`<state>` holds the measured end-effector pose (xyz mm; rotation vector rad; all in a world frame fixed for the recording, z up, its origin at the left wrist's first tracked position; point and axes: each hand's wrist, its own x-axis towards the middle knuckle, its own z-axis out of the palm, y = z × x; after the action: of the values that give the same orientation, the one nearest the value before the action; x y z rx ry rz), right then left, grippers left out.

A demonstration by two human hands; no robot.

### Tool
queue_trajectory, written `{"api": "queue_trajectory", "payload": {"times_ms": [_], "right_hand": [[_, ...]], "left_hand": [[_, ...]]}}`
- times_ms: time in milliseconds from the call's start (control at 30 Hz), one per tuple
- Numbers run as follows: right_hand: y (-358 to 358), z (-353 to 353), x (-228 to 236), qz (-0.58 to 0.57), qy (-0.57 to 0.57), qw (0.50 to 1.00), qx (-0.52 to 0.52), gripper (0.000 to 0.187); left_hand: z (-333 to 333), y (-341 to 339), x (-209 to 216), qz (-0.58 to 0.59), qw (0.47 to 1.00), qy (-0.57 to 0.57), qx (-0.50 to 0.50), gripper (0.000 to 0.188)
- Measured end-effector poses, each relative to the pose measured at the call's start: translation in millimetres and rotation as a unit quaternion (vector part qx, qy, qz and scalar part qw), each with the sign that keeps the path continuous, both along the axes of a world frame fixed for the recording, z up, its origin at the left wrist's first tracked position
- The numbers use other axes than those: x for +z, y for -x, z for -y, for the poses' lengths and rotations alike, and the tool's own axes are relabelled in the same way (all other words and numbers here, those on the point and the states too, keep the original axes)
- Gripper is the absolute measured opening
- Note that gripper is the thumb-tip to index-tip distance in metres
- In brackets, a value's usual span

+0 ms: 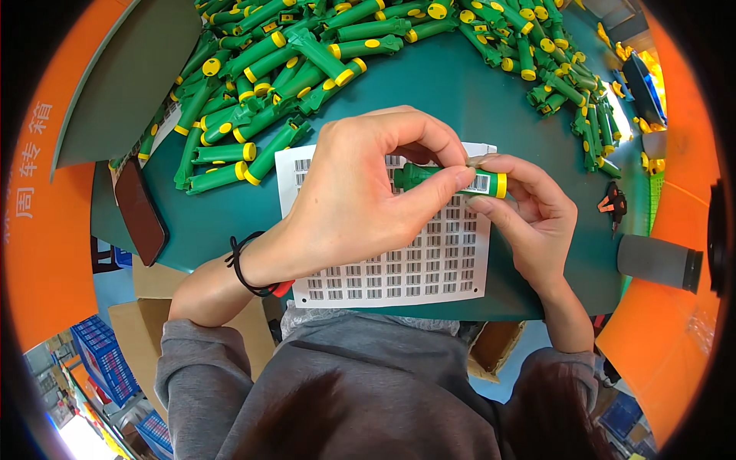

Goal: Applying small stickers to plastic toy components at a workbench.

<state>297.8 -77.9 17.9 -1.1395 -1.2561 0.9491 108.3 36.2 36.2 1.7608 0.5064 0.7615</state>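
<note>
Both grips pinched the same tube [418, 175]. Left hand [349, 184]: thumb laid over the tube by the left edge of its white label [481, 183], index curled in from the far side. Right hand [540, 211]: thumb on the near side, index on the far side, nipping it close to the yellow end [501, 185]. So the tube sat between the two sets of fingertips, mid-body largely behind the left thumb.

Long axis ran left-right across the person, dipping slightly toward the right. Yellow end pointed right, into the hollow of the right hand; narrower green end pointed left, under the left hand's arch. Label faced up.

Beneath in view: label sheet [418, 264] on the green tabletop [452, 96]. Farther out: large tube pile [284, 73] beyond the left hand, smaller heap [571, 88] far right. Right edge: black-and-orange tool [613, 203], grey cup [655, 262].
</note>
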Motion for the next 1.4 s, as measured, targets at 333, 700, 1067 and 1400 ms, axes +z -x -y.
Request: {"api": "queue_trajectory", "payload": {"times_ms": [333, 700, 1067, 1400], "right_hand": [[-2.1, 0.8, 0.9, -0.004, 0.008, 1.0, -0.014, 0.038], [-0.9, -7.6, -8.2, -0.019, -0.004, 0.999, -0.025, 0.044], [2.0, -12.3, -7.9, -0.061, -0.017, 0.998, 0.012, 0.05], [-14.5, -17.5, -20.2, 0.455, -0.025, 0.883, -0.112, 0.061]], "left_hand": [[0.1, -4.6, -5.7, -0.023, 0.994, 0.104, -0.023, 0.016], [-2.6, -8.0, -9.5, -0.101, 0.979, 0.113, -0.135, 0.042], [-12.6, -1.8, -2.0, -0.078, 0.981, 0.169, -0.05, 0.061], [-89.0, 100.9, 62.8, -0.018, 0.919, -0.262, 0.293, 0.036]]}}
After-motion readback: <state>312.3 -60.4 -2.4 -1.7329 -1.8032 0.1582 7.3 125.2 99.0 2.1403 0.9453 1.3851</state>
